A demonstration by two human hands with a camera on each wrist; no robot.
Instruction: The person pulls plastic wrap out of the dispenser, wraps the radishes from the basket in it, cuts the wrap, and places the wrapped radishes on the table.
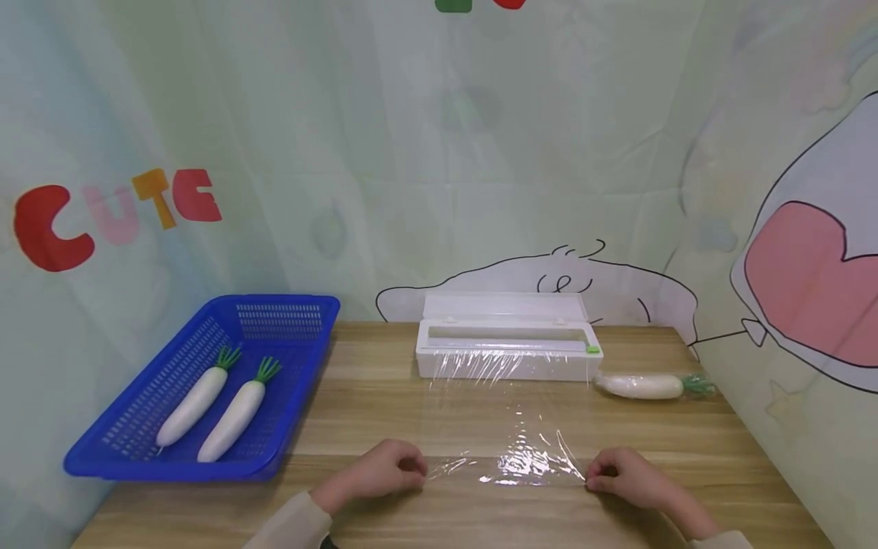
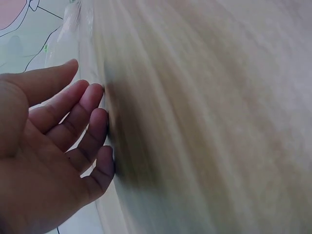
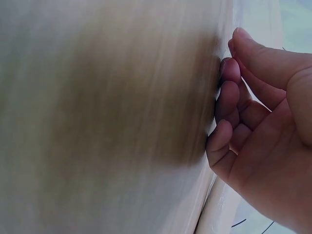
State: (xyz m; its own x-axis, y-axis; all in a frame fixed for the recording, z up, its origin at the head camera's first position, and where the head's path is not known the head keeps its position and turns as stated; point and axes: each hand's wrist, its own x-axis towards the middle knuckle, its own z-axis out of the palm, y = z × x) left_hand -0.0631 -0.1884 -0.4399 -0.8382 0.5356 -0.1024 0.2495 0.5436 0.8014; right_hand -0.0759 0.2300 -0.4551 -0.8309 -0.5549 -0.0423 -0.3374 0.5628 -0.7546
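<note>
A sheet of clear plastic wrap (image 1: 528, 457) stretches forward over the tabletop from a white wrap dispenser (image 1: 507, 366), whose lid stands raised. My right hand (image 1: 627, 479) pinches the near right corner of the wrap between thumb and forefinger. At the near left corner is my left hand (image 1: 387, 469), its fingertips right by the film's edge. In the left wrist view, the left thumb stands apart from the loosely bent fingers (image 2: 90, 136), which rest against the wood. The lower fingers (image 3: 226, 100) of the right hand also touch the table.
A blue plastic basket (image 1: 291, 427) at the left holds two white radishes (image 1: 233, 419) with green tops. One film-wrapped radish (image 1: 641, 386) lies right of the dispenser. A green slider (image 1: 593, 349) sits at the dispenser's right end. A printed curtain (image 1: 480, 191) hangs behind the wooden table (image 1: 370, 396).
</note>
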